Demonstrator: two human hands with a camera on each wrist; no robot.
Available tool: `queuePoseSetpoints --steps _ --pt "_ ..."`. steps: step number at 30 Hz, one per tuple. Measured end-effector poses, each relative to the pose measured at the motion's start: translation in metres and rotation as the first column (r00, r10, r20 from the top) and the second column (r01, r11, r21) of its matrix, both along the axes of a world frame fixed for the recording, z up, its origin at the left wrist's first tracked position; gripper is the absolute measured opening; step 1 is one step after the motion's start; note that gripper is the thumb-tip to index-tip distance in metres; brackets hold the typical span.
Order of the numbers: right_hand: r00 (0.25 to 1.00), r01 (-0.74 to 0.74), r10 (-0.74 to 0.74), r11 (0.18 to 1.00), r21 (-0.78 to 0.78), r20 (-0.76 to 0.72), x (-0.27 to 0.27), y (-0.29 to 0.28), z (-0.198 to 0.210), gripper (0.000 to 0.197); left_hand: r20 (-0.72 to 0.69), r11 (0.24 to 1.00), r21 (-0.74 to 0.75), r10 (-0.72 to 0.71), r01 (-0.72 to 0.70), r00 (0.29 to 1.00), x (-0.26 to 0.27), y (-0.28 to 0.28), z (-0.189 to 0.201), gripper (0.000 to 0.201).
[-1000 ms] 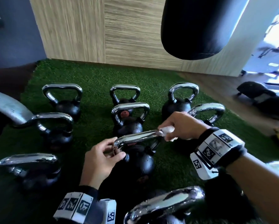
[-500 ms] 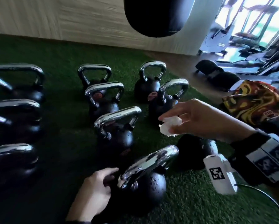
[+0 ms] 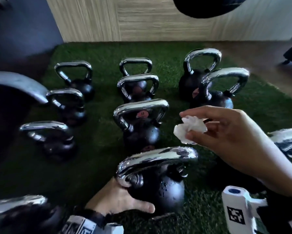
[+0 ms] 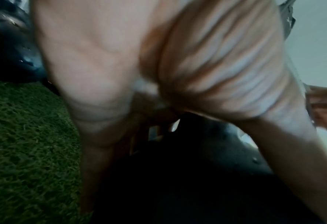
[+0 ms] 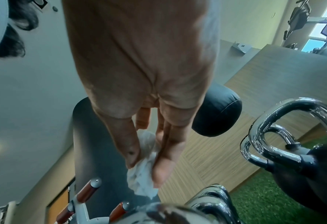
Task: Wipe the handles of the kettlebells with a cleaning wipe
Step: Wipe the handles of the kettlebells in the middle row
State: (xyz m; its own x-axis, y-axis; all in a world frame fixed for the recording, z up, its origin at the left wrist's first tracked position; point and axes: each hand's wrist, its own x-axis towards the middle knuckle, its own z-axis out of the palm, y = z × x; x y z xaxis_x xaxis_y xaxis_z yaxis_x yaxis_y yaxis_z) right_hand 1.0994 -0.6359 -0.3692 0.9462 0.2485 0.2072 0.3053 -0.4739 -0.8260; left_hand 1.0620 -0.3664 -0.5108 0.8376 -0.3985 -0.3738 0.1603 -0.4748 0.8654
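Several black kettlebells with chrome handles stand in rows on green turf (image 3: pixel 98 141). My left hand (image 3: pixel 125 200) holds the left side of the nearest kettlebell (image 3: pixel 168 191), thumb along its lower front, fingers hidden behind the ball. Its chrome handle (image 3: pixel 157 159) is bare. Above and to the right of that handle, my right hand (image 3: pixel 185 125) pinches a crumpled white wipe (image 3: pixel 194 126) between thumb and fingers, touching no kettlebell. In the right wrist view the wipe (image 5: pixel 143 178) hangs from the right hand (image 5: pixel 145 163). The left wrist view is blurred: my left hand (image 4: pixel 158 91) against the dark ball (image 4: pixel 197 166).
A black punching bag (image 3: pixel 206 7) hangs over the back right. A wood-panel wall (image 3: pixel 141 19) closes the back. A grey curved piece of equipment (image 3: pixel 18 85) juts in at the left. Another chrome handle (image 3: pixel 287 134) lies under my right forearm. Wooden floor (image 3: pixel 260 53) borders the turf at right.
My right hand has lifted the wipe off the third kettlebell's handle and drawn it back. My left hand has left that handle and now holds the nearest kettlebell's ball.
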Motion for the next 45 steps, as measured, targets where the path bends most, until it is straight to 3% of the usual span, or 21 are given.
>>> queuePoseSetpoints --steps 5,8,14,17,22,25,31,33,37,41,43,45 --pt "0.993 -0.039 0.035 0.999 0.031 0.109 -0.013 0.004 -0.016 0.040 0.139 0.997 0.006 0.081 -0.083 0.987 -0.002 -0.009 -0.017 0.085" --pt "0.969 -0.021 0.038 0.997 -0.071 0.246 -0.020 0.011 -0.020 0.040 0.201 0.996 0.001 0.085 -0.086 0.976 -0.003 -0.013 -0.015 0.090" --pt "0.927 0.006 0.034 0.995 -0.104 0.373 -0.029 0.034 -0.026 0.029 0.251 0.997 -0.006 0.075 -0.076 0.965 -0.006 -0.016 -0.013 0.091" --pt "0.907 0.019 0.068 0.979 -0.201 0.416 -0.033 0.051 -0.034 0.010 0.238 0.997 0.014 0.072 -0.077 0.969 -0.007 -0.017 -0.012 0.091" --pt "0.893 0.121 0.024 0.949 -0.291 0.450 -0.043 0.040 -0.049 0.021 0.221 0.994 0.054 0.077 -0.091 0.972 -0.006 -0.016 -0.016 0.090" --pt "0.874 0.200 -0.056 0.947 -0.252 0.483 -0.038 0.017 -0.057 0.024 0.180 0.991 0.084 0.092 -0.109 0.979 -0.004 -0.014 -0.020 0.086" --pt "0.840 0.193 -0.070 0.965 -0.176 0.539 -0.041 0.026 -0.070 0.023 0.145 0.988 0.077 0.118 -0.131 0.982 -0.005 -0.014 -0.024 0.086" --pt "0.865 0.217 -0.154 0.973 -0.080 0.477 -0.043 0.013 -0.078 0.022 0.176 0.990 0.068 0.110 -0.123 0.978 -0.006 -0.015 -0.022 0.086" --pt "0.939 0.285 -0.304 0.950 0.130 0.160 -0.041 -0.016 -0.100 0.023 0.158 0.989 -0.014 0.151 -0.150 0.976 -0.010 -0.017 -0.020 0.090" --pt "0.938 0.303 -0.335 0.918 0.256 0.090 -0.040 -0.012 -0.109 0.017 0.167 0.986 -0.090 0.153 -0.140 0.974 -0.013 -0.019 -0.021 0.097" --pt "0.947 0.310 -0.313 0.836 0.452 -0.069 -0.039 -0.007 -0.115 0.017 0.152 0.985 -0.079 0.161 -0.150 0.975 -0.014 -0.019 -0.021 0.090" --pt "0.952 0.293 -0.141 0.683 0.669 -0.273 -0.038 -0.004 -0.123 0.021 0.141 0.984 -0.037 0.180 -0.177 0.973 -0.017 -0.019 -0.022 0.083"
